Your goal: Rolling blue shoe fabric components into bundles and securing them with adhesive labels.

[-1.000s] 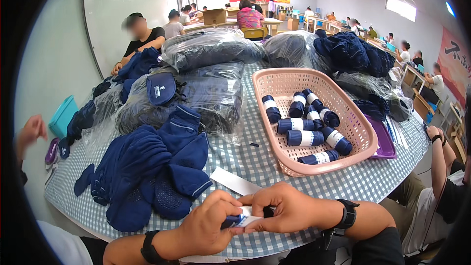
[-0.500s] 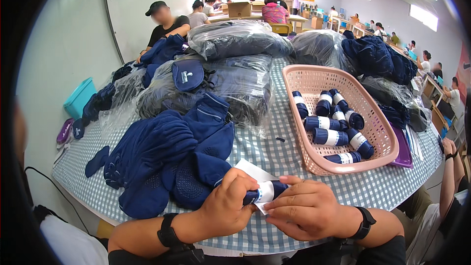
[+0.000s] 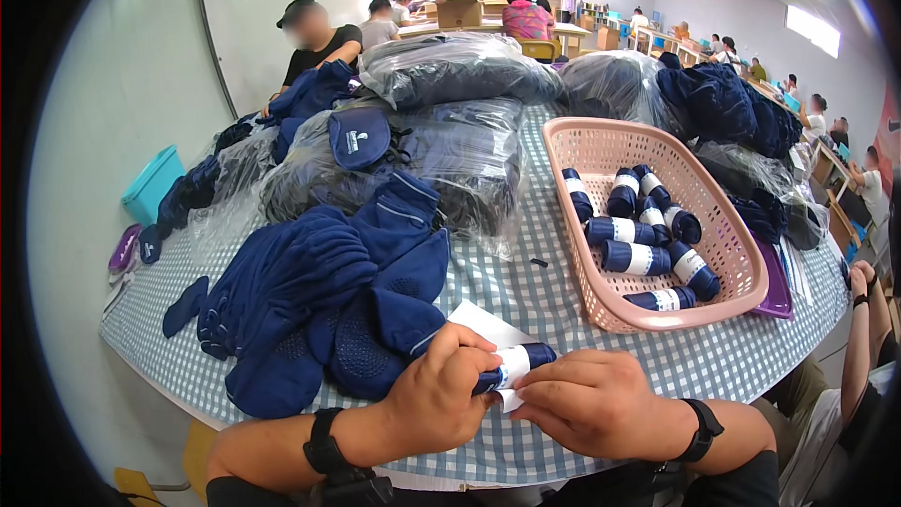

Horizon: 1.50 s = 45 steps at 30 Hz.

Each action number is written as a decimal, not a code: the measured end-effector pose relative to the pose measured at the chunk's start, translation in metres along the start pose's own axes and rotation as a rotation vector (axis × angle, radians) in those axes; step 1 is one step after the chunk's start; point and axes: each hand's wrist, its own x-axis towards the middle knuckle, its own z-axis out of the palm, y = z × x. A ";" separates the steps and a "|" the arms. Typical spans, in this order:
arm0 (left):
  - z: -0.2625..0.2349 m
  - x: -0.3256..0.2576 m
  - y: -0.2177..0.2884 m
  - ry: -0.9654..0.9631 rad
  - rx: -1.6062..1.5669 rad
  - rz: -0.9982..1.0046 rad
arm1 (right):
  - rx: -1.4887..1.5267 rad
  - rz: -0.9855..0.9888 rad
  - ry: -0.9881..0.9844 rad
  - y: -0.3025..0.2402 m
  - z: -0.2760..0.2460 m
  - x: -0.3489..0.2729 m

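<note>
A small rolled bundle of navy fabric (image 3: 540, 354) lies across my fingers, a white paper band (image 3: 512, 366) round its middle. My left hand (image 3: 439, 390) is closed on the roll's left end, thumb and forefinger against it. My right hand (image 3: 596, 399) pinches the band's loose end, which sticks out below the roll. Just behind the roll, a white sheet (image 3: 483, 324) rests on the checked cloth. To the left spreads a heap of navy garments (image 3: 300, 272) with dotted patches.
A pink basket (image 3: 601, 305) at the right holds several banded navy rolls (image 3: 635, 258). Plastic-wrapped bundles (image 3: 460, 70) are piled at the back, a navy pouch (image 3: 359, 138) on one. A turquoise bin (image 3: 152, 185) stands far left. Another person's hand (image 3: 861, 282) is at the right edge.
My right hand has drawn back off the roll's right end and shifted slightly right, so more of the roll shows. My left hand keeps its hold.
</note>
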 end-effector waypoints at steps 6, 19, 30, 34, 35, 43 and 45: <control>0.002 0.001 0.001 -0.003 0.088 0.062 | -0.028 0.040 0.026 -0.002 0.002 -0.002; 0.004 -0.003 0.001 -0.016 0.171 0.122 | -0.045 0.053 0.073 -0.003 0.004 -0.003; 0.007 -0.005 0.000 0.017 0.125 0.094 | -0.133 -0.002 0.051 -0.005 0.007 -0.007; 0.006 -0.004 0.002 0.018 0.172 0.115 | -0.142 -0.015 0.041 -0.005 0.007 -0.008; 0.006 -0.004 0.002 0.019 0.172 0.114 | -0.142 -0.015 0.040 -0.005 0.007 -0.009; 0.006 -0.005 0.001 0.023 0.156 0.117 | -0.192 -0.051 0.029 -0.004 0.009 -0.010; 0.006 -0.005 0.002 0.026 0.155 0.119 | -0.188 -0.051 0.046 -0.004 0.009 -0.009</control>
